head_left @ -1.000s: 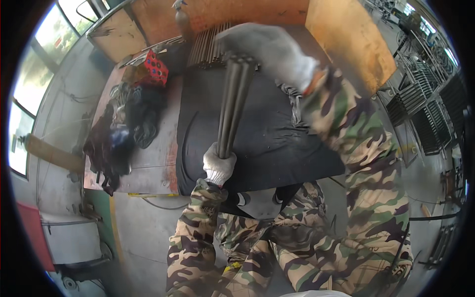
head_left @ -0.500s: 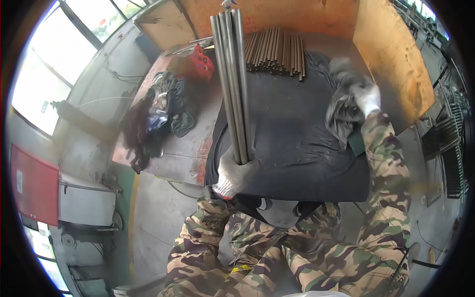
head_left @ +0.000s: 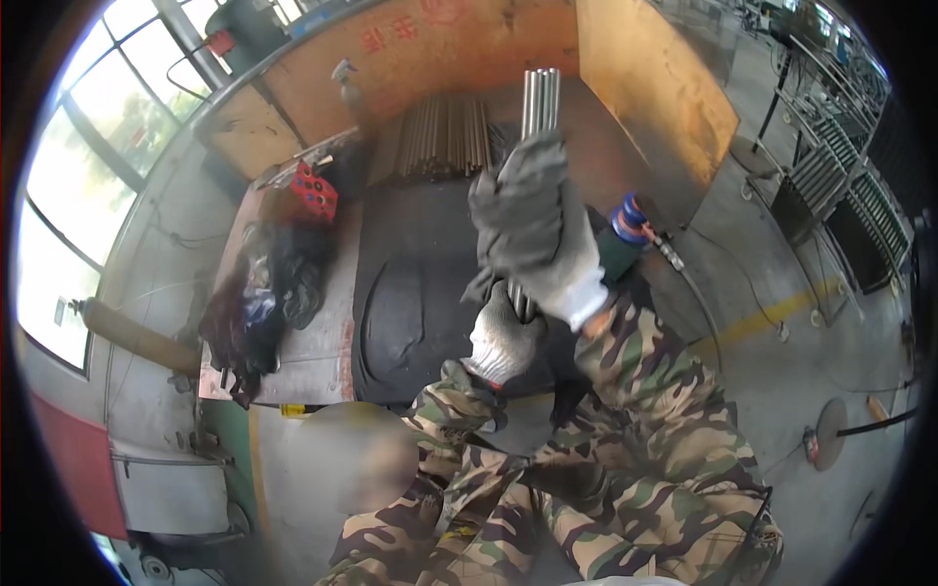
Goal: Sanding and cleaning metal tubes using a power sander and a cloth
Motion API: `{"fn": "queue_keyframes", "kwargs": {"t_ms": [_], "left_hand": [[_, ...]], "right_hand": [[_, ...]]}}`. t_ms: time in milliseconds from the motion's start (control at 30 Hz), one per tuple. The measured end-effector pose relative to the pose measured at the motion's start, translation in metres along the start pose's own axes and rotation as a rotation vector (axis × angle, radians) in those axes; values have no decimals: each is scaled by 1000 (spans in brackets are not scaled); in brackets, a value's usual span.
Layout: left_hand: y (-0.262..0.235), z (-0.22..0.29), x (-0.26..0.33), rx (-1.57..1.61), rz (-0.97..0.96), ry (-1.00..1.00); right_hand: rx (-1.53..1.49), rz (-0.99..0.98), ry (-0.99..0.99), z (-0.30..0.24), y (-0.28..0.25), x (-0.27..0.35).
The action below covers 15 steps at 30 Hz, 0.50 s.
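A bundle of several shiny metal tubes (head_left: 540,103) stands tilted up in front of me. My left hand (head_left: 504,340), in a white knit glove, is closed round its lower end. A grey cloth (head_left: 528,215) lies against the middle of the bundle and covers much of it. My right hand (head_left: 576,272), also gloved in white, is closed on that cloth; its fingers are mostly hidden by the folds. Beyond, a stack of darker tubes (head_left: 442,142) rests on the black cloth (head_left: 420,234) that covers the table.
A blue and orange power tool (head_left: 633,220) with a hose lies at the table's right. Piled clothes (head_left: 269,283) and a red perforated piece (head_left: 315,191) sit on the left. A spray bottle (head_left: 345,83) stands at the back. Wooden boards (head_left: 664,98) fence the far and right sides.
My right hand has brought the grey cloth from the table's right side onto the tubes. The view has turned right, and the power tool now shows.
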State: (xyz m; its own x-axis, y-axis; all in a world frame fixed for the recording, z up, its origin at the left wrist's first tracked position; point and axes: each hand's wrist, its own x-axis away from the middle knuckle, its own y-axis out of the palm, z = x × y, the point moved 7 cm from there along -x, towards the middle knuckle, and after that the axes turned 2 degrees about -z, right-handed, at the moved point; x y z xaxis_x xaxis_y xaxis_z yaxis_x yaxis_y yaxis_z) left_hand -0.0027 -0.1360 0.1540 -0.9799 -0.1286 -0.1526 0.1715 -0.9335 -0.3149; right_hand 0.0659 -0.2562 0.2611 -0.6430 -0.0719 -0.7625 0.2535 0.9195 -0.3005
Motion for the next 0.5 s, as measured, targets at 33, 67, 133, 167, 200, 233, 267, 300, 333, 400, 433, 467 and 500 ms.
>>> {"fn": "queue_keyframes", "kwargs": {"t_ms": [33, 67, 133, 167, 200, 233, 267, 300, 333, 400, 433, 467, 500], "left_hand": [[6, -2, 9, -93, -75, -107], [3, -7, 18, -198, -120, -211], [4, -4, 41, -50, -179, -236], [6, -9, 57, 100, -230, -261], [27, -16, 62, 290, -359, -147], [23, -18, 64, 293, -356, -162], [31, -19, 72, 566, -543, -295], [37, -10, 78, 838, -723, -416], [38, 0, 76, 967, -776, -471], [51, 11, 62, 1170, -863, -486], [63, 21, 56, 1370, -959, -505], [46, 4, 53, 1460, -893, -465], [34, -4, 56, 1466, -843, -457]], "right_hand": [[-47, 6, 26, 10, -9, -6], [-121, 8, 34, 15, -9, -16], [-110, 14, 162, 16, -21, -40], [-39, 9, 288, 22, -27, -52], [284, -202, -492, 40, -38, -59], [210, -145, -412, 40, -43, -66], [-278, -129, -99, 62, -40, -61], [-758, -102, 220, 88, -26, -51], [-971, -55, 372, 122, -10, -40], [-647, -130, 514, 195, 3, 28], [-574, -109, 618, 230, -4, 60], [-999, -52, 702, 189, 40, 83], [-1391, 33, 777, 147, 61, 92]]}}
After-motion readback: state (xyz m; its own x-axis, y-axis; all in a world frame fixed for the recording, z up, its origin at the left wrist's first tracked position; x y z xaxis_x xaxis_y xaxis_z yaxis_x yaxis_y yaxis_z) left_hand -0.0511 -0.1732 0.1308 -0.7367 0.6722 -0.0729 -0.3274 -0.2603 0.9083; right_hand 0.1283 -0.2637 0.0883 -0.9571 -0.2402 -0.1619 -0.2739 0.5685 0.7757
